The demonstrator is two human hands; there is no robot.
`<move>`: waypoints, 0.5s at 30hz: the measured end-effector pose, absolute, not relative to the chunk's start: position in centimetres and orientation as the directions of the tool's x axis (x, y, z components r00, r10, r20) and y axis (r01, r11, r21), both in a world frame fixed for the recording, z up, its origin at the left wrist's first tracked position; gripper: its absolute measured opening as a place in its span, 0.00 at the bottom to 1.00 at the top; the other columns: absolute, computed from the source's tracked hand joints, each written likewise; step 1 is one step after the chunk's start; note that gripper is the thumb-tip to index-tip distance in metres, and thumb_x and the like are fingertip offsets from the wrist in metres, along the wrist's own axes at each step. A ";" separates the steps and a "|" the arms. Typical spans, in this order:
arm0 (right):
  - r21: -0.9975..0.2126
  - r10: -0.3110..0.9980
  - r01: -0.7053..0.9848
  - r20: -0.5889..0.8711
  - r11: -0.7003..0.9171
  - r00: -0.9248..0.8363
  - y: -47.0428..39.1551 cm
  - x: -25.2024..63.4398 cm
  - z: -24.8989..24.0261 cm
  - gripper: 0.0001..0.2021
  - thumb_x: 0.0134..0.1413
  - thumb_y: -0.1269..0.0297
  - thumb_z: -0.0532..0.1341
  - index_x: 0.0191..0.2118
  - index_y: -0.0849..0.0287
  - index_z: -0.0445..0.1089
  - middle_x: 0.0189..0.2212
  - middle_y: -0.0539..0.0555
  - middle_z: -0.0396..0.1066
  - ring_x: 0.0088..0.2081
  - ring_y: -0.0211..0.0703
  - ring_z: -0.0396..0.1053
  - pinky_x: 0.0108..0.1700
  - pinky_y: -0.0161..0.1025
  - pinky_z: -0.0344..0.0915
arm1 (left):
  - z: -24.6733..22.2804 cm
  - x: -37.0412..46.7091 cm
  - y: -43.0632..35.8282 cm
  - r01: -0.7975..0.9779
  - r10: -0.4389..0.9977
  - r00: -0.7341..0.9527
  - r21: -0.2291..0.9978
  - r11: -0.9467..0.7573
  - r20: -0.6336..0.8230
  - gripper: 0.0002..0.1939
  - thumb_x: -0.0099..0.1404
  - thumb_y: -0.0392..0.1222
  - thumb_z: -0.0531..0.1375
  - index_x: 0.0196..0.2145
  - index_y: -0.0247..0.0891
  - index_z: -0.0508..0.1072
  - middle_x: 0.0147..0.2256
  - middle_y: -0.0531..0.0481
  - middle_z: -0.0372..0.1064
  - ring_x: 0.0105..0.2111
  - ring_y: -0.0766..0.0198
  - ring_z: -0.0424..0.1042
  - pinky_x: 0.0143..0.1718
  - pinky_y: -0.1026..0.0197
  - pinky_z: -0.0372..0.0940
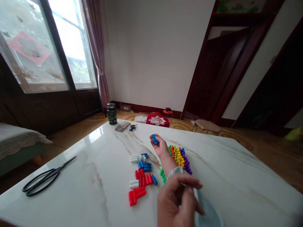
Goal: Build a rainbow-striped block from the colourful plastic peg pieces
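Note:
My right hand (161,148) reaches out over the table, its fingers closed round several blue capsule-shaped pieces (155,139). In the lower middle, my left hand (180,201) is near the camera, in front of the right sleeve. Its fingers are loosely bent and apart, with nothing visible between them. Left of the hands lie red pieces (134,197), white pieces (134,184) and blue pieces (147,167), some side by side in small groups. Beyond the right forearm are rows of yellow (180,157), purple, orange and green bead-like pieces, partly hidden by the arm.
Black scissors (55,171) lie on the left of the marble-patterned table (94,195). A dark green flask (112,114), a phone (122,126) and keys (132,127) are by the far left edge. Stools stand on the floor beyond.

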State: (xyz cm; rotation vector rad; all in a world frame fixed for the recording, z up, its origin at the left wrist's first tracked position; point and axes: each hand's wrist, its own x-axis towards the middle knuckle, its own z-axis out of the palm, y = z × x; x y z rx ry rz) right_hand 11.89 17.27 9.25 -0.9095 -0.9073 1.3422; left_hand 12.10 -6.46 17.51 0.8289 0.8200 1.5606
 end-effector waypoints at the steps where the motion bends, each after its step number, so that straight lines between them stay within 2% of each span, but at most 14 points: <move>1: -0.892 1.000 -0.452 0.015 0.025 0.027 16.2 12.5 9.7 0.08 0.47 0.67 0.61 0.37 0.57 0.66 0.34 0.53 0.75 0.40 0.41 0.74 0.40 0.37 0.71 | 17.5 11.8 -5.9 -0.542 0.989 -0.143 0.833 -0.110 0.038 0.09 0.56 0.42 0.65 0.33 0.35 0.76 0.31 0.46 0.75 0.18 0.72 0.67 0.19 0.69 0.61; 4: -0.724 1.000 -0.690 0.001 -0.002 -0.005 13.0 13.6 11.6 0.12 0.46 0.69 0.64 0.40 0.57 0.69 0.37 0.53 0.76 0.41 0.39 0.74 0.40 0.34 0.70 | 17.2 10.3 -4.0 -0.649 0.965 -0.237 0.758 -0.073 -0.111 0.20 0.51 0.38 0.68 0.43 0.36 0.73 0.42 0.42 0.73 0.25 0.69 0.71 0.22 0.70 0.62; 6: -0.647 0.998 -0.761 0.018 -0.034 -0.060 11.0 13.6 13.3 0.14 0.45 0.70 0.66 0.41 0.58 0.70 0.38 0.54 0.77 0.39 0.38 0.75 0.40 0.33 0.69 | 16.7 9.2 -2.7 -0.722 0.929 -0.274 0.691 -0.026 -0.250 0.24 0.51 0.33 0.67 0.46 0.38 0.70 0.47 0.43 0.70 0.29 0.69 0.73 0.24 0.71 0.64; 8: -0.651 0.990 -0.758 0.074 -0.043 -0.120 9.4 13.4 15.2 0.16 0.45 0.69 0.67 0.43 0.58 0.71 0.39 0.54 0.77 0.39 0.39 0.74 0.41 0.34 0.69 | 16.3 8.4 -1.7 -0.795 0.893 -0.255 0.606 0.024 -0.370 0.23 0.54 0.31 0.65 0.48 0.39 0.68 0.47 0.43 0.70 0.30 0.71 0.73 0.25 0.71 0.65; 10: -0.680 0.977 -0.733 0.134 -0.029 -0.163 8.0 13.0 16.8 0.17 0.44 0.68 0.68 0.43 0.57 0.71 0.40 0.53 0.77 0.39 0.39 0.74 0.43 0.35 0.68 | 16.0 7.8 -0.9 -0.852 0.882 -0.200 0.521 0.059 -0.427 0.21 0.57 0.30 0.64 0.48 0.38 0.68 0.42 0.44 0.72 0.28 0.72 0.72 0.25 0.72 0.65; 12: -0.712 0.967 -0.702 0.182 0.006 -0.176 6.8 12.5 17.9 0.17 0.43 0.67 0.69 0.43 0.56 0.71 0.40 0.53 0.76 0.38 0.40 0.75 0.43 0.36 0.68 | 16.0 7.4 -0.5 -0.881 0.886 -0.178 0.471 0.051 -0.428 0.17 0.58 0.31 0.64 0.46 0.36 0.69 0.36 0.46 0.72 0.25 0.73 0.72 0.24 0.72 0.64; 15: -0.746 0.952 -0.664 0.238 0.051 -0.194 5.6 11.7 18.5 0.15 0.44 0.66 0.69 0.41 0.57 0.70 0.40 0.52 0.76 0.37 0.41 0.75 0.43 0.36 0.67 | 16.3 6.9 -0.3 -0.862 0.898 -0.251 0.505 -0.037 -0.363 0.16 0.58 0.33 0.66 0.44 0.36 0.71 0.34 0.48 0.72 0.24 0.73 0.71 0.23 0.73 0.64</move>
